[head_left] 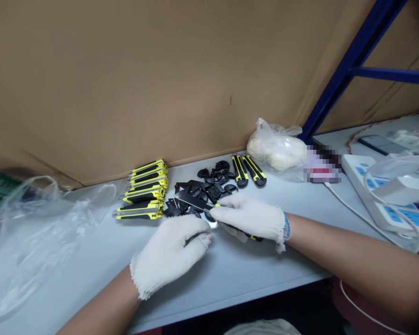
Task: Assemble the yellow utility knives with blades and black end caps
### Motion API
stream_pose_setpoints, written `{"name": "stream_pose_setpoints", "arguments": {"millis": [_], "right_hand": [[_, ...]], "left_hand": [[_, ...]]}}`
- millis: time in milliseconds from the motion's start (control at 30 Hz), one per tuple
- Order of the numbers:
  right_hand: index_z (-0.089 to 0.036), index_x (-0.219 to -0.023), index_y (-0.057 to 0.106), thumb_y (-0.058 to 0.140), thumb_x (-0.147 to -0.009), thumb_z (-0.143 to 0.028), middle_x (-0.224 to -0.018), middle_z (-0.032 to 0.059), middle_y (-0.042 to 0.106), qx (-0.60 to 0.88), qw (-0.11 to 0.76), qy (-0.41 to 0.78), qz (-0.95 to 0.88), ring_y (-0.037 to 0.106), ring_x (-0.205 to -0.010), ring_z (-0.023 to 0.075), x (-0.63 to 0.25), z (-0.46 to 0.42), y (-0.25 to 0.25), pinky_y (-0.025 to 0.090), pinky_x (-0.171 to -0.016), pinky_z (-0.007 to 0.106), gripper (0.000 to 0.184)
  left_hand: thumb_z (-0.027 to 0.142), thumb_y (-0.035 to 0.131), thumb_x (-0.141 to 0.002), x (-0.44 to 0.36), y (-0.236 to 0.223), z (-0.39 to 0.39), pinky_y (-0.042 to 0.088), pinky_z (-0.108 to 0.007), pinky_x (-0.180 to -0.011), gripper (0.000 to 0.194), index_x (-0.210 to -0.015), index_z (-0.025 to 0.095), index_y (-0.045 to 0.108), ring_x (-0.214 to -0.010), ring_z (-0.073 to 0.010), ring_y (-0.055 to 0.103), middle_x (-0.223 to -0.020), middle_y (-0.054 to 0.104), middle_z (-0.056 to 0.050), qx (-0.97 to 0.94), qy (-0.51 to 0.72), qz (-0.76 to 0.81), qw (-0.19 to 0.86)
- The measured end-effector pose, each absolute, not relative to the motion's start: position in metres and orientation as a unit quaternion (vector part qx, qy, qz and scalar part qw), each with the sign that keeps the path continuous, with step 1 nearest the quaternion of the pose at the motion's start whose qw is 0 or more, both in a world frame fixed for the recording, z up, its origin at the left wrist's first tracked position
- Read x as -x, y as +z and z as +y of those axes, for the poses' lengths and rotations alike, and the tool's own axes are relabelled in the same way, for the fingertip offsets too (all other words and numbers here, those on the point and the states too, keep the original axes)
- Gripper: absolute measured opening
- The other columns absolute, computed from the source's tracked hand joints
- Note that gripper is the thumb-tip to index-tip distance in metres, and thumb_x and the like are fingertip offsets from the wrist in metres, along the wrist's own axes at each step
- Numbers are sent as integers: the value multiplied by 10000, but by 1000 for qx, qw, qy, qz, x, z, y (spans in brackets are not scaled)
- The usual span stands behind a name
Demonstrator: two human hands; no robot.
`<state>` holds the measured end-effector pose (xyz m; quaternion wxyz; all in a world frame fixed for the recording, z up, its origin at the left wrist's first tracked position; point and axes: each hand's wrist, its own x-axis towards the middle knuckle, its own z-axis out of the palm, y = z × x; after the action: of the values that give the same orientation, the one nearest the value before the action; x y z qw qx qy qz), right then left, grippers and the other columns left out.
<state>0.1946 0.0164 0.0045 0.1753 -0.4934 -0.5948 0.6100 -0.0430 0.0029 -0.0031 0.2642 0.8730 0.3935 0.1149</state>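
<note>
Both hands wear white knit gloves. My right hand (pixel 249 217) is closed around a yellow-and-black utility knife (pixel 254 237), whose steel blade (pixel 192 201) sticks out to the left over a pile of small black plastic parts (pixel 209 184). My left hand (pixel 172 249) is curled in a pinch at the near end of the blade; what its fingertips hold is hidden. A stack of finished yellow-and-black knives (pixel 145 190) lies to the left of the pile. Two more knives (pixel 248 170) lie behind it.
A crumpled clear plastic bag (pixel 28 232) covers the table's left side. A bag of white material (pixel 277 149) sits at the back by the cardboard wall. A white power strip (pixel 387 195) with cables and a phone (pixel 380 143) lie right. A blue rack post (pixel 345 65) rises behind.
</note>
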Motion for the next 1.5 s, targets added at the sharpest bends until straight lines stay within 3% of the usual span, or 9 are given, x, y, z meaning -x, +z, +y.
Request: {"name": "stream_pose_setpoints", "arguments": {"millis": [200,333,400,500,867,1067,1167,1267,1500], "right_hand": [[-214,-804,513,526,-1058,-304,-548,-47,550,498,255,575,-597,508,-459,97,-191,23,-9,401,-432,188,270],[-246,-1047,543,554,-1052,-375,-737,-44,662,418,381,697,-440,623,-526,133,-189,30,-24,545,-489,251,130],[-275,-1201,534,528,-1070,-470,-774,-38,686,357,404,747,-389,661,-557,157,-190,31,-27,602,-527,304,235],[-257,-1198,556,551,-1061,-494,-684,-43,654,332,359,761,-426,603,-480,146,-192,27,-24,553,-453,260,274],[-209,-893,540,538,-932,-125,-666,-56,613,418,224,663,-580,539,-459,85,-198,20,0,458,-453,188,94],[-203,-926,576,575,-987,-245,-695,-22,666,429,266,705,-499,593,-469,109,-197,26,-12,515,-456,218,75],[-219,-1059,574,612,-1030,-413,-842,9,732,382,338,739,-440,691,-575,138,-196,27,-14,606,-545,266,201],[-245,-1173,547,600,-1047,-558,-710,-30,682,359,344,737,-458,655,-515,147,-196,24,-14,584,-498,257,342],[-233,-1023,545,595,-1030,-389,-620,-75,588,372,282,708,-530,507,-412,107,-193,19,-17,467,-376,200,164]], "left_hand": [[247,518,-1016,45,-3,3,423,-275,-713,204,-910,229,691,-754,-141,614,-841,699,39,-875,107,396,257],[255,503,-1015,47,-5,5,444,-274,-722,217,-907,235,690,-775,-150,639,-861,712,37,-870,110,405,259],[250,502,-1009,47,-6,6,456,-273,-736,215,-923,240,699,-794,-152,654,-880,725,39,-866,113,412,261],[250,493,-1009,46,-6,7,460,-272,-726,228,-919,240,703,-782,-153,652,-873,727,38,-860,121,421,262],[254,509,-1004,45,-5,9,458,-276,-723,217,-903,242,701,-770,-156,639,-852,719,48,-857,138,429,249],[271,521,-1006,48,-5,10,476,-295,-738,226,-932,250,733,-801,-170,665,-878,740,38,-848,144,448,246],[297,538,-1006,51,-10,12,514,-310,-784,230,-1031,274,766,-867,-188,699,-961,779,32,-819,186,484,245],[332,564,-1008,52,-15,13,546,-328,-857,254,-1154,294,768,-965,-207,723,-1085,801,25,-795,224,509,242],[258,575,-984,48,-13,13,567,-331,-889,312,-1239,277,752,-937,-197,717,-1084,797,22,-793,238,500,253]]}}
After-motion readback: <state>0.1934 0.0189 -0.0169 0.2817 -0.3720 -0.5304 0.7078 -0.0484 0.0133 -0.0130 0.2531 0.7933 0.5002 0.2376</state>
